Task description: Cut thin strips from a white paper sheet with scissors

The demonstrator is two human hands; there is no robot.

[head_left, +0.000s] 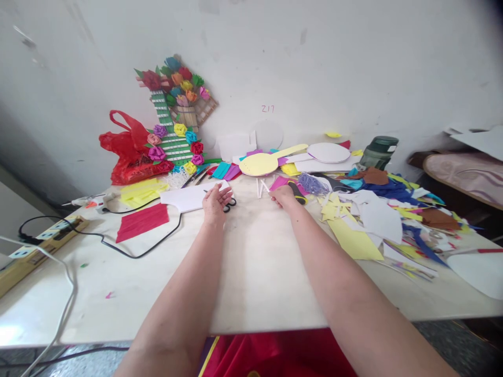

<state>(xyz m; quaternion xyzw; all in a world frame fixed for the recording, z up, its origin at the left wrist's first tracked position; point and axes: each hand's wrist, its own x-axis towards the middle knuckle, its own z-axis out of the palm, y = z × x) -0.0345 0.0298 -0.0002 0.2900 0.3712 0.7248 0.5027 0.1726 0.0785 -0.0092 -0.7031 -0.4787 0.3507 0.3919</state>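
Observation:
My left hand (216, 202) rests palm inward on the table, its fingers loosely curved and apart, with nothing visible held. Black-handled scissors (230, 205) lie just beside it, partly behind its fingers. A white card piece (183, 199) extends to the left under or behind this hand. Further right, my right hand (283, 196) is closed, its fingertips pinched at the lower end of a thin white paper stick (264, 185). Another white stick (258, 189) lies close by. Behind them is a yellow paddle-shaped paper cutout (258, 164). A yellow-and-black object (298, 193) is partly hidden by my right hand.
Paper scraps (381, 214) cover the right side, with a green bottle (379, 153) behind. At the back left stand a paper-flower decoration (176, 144) and a red plastic bag (129, 149). A black cable (137, 256) loops from a power strip (51, 235). Dark red paper (142, 222) lies left.

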